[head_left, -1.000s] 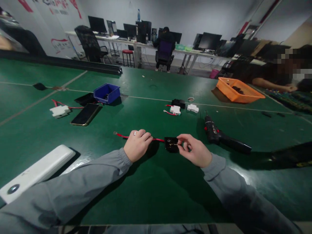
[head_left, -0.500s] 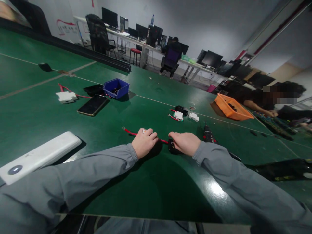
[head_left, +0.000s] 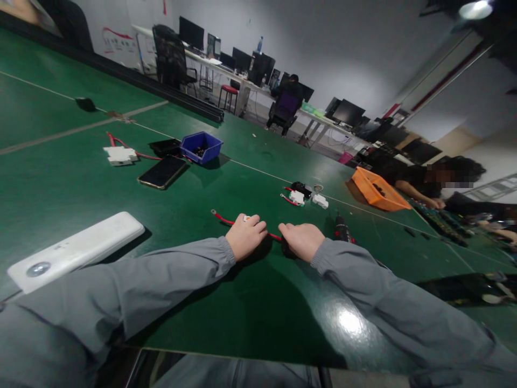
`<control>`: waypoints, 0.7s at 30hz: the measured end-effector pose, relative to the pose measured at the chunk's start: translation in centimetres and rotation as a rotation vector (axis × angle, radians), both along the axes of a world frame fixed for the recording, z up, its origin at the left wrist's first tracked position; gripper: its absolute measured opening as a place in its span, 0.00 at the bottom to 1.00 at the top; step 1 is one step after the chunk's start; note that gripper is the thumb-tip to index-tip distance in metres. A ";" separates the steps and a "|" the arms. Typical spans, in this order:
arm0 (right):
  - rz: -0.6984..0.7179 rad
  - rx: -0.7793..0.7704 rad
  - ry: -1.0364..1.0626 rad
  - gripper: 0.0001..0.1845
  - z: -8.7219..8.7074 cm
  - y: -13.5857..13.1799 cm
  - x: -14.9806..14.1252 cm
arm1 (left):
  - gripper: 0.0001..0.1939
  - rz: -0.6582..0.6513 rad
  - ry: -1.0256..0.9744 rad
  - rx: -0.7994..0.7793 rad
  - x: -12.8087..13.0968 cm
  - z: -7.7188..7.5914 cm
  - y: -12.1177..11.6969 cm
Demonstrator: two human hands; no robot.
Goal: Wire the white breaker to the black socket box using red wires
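My left hand point(head_left: 247, 238) is closed over a red cable point(head_left: 224, 220), whose ring-shaped metal end sticks out to the left. A small white patch with an orange mark point(head_left: 246, 218) shows at its fingers; I cannot tell what it belongs to. The cable comes out again on the right and runs to my right hand point(head_left: 302, 240). Those fingers are closed on a small black block point(head_left: 286, 249) at the cable's end, mostly hidden under the hand. A power drill point(head_left: 342, 229) lies just right of my right hand.
Beyond my hands lie white modules with red leads point(head_left: 297, 198). To the left are a white oblong device point(head_left: 81, 245), a phone point(head_left: 162, 172), a blue bin point(head_left: 202, 147) and another white module point(head_left: 120, 156). An orange basket point(head_left: 377, 188) stands at right, near a person.
The view has shifted a little. My right hand has turned over the black block, which now shows less. My left hand stays on the red cable.
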State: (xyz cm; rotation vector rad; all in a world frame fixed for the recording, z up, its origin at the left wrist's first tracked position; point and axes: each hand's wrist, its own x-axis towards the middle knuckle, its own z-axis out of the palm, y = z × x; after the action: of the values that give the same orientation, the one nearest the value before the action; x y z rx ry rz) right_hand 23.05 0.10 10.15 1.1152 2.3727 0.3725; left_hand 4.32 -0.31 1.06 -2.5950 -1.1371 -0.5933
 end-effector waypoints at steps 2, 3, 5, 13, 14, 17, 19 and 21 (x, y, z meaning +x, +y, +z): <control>0.002 -0.001 -0.004 0.09 -0.2 0.0 0.0 | 0.05 0.001 0.000 0.003 0.0 0.0 0.0; 0.004 0.001 -0.003 0.09 -0.3 0.1 0.0 | 0.05 0.003 0.001 0.003 0.0 0.0 0.0; 0.013 0.002 0.007 0.09 -0.5 0.1 0.1 | 0.05 0.004 0.008 0.005 0.0 0.0 0.0; 0.037 0.010 0.124 0.10 0.1 -0.1 1.4 | 0.05 0.008 0.036 -0.005 0.1 0.2 0.0; 0.035 0.016 0.145 0.10 0.3 -0.1 1.8 | 0.05 0.008 0.038 -0.007 0.1 0.3 0.0; 0.016 0.042 0.239 0.08 0.2 -0.2 3.2 | 0.04 0.002 0.041 -0.008 0.0 0.3 0.0; 0.007 0.067 0.349 0.08 -0.3 -0.3 4.4 | 0.04 -0.001 0.046 -0.005 0.0 0.1 0.1; 0.004 0.108 0.492 0.10 -1.2 -0.5 6.0 | 0.04 -0.001 0.052 -0.001 0.0 0.0 0.2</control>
State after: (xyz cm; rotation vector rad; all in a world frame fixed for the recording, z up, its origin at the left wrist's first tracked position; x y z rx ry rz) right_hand 29.08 -0.42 9.00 1.3800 2.8049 0.2493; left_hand 4.30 -0.14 1.03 -2.5962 -1.1201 -0.5230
